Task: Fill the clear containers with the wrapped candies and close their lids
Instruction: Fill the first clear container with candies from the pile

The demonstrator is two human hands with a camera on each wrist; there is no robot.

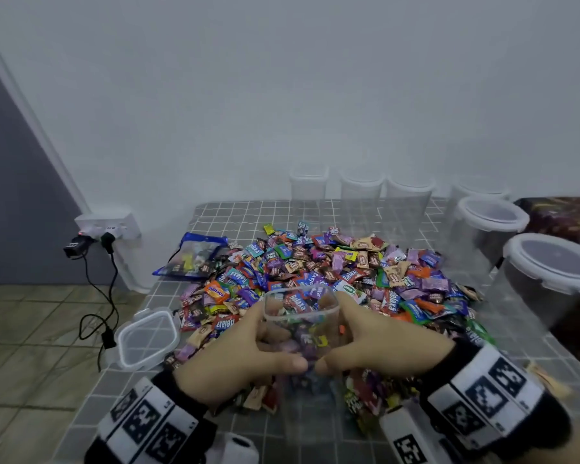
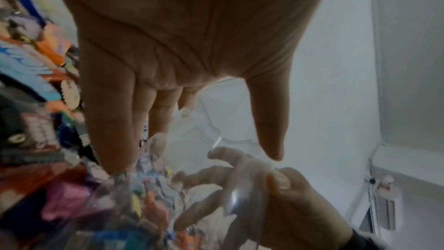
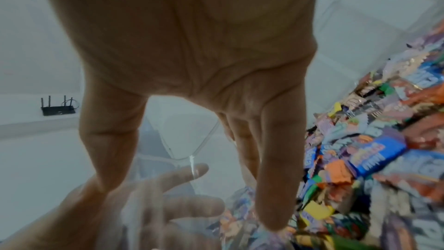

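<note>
A clear square container [image 1: 300, 306], lidless and partly filled with wrapped candies, is held upright between both hands at the near edge of the candy pile [image 1: 332, 272]. My left hand [image 1: 278, 346] grips its left side, thumb on the near wall. My right hand [image 1: 337, 344] grips the right side the same way. In the left wrist view the left hand [image 2: 192, 149] spans the container [image 2: 204, 121], with candies [image 2: 144, 197] low inside. In the right wrist view the right hand [image 3: 190, 174] wraps the container [image 3: 182, 136]. Its lid [image 1: 146, 339] lies to the left.
Several empty clear containers [image 1: 362, 189] stand along the back wall. Two round lidded tubs [image 1: 553, 262] sit at the right. A blue candy bag [image 1: 198, 256] lies left of the pile. A power strip [image 1: 108, 226] with cables hangs beyond the grey tiled table's [image 1: 235, 212] left edge.
</note>
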